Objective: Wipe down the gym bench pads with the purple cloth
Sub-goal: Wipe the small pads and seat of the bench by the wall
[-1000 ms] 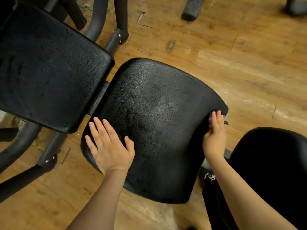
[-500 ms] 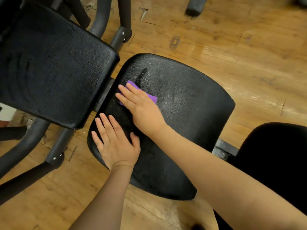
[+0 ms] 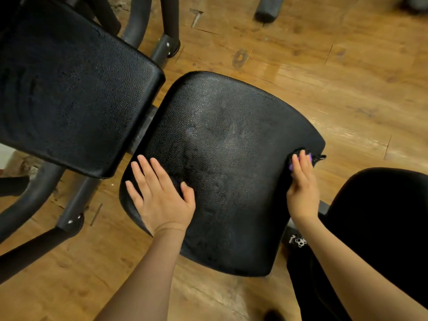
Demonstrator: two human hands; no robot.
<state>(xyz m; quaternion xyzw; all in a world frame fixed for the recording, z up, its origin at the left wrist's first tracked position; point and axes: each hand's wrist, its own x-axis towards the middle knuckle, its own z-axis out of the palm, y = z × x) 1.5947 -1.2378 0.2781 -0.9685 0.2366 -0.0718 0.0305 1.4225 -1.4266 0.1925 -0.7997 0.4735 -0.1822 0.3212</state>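
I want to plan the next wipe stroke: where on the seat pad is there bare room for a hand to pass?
The middle of the black textured seat pad lies bare, between the left hand resting flat near its left edge and the right hand pressing the purple cloth at its right edge. The near end is bare too. The left edge is crowded by the black back pad.

purple cloth: mostly hidden under right hand | back pad: cut off left
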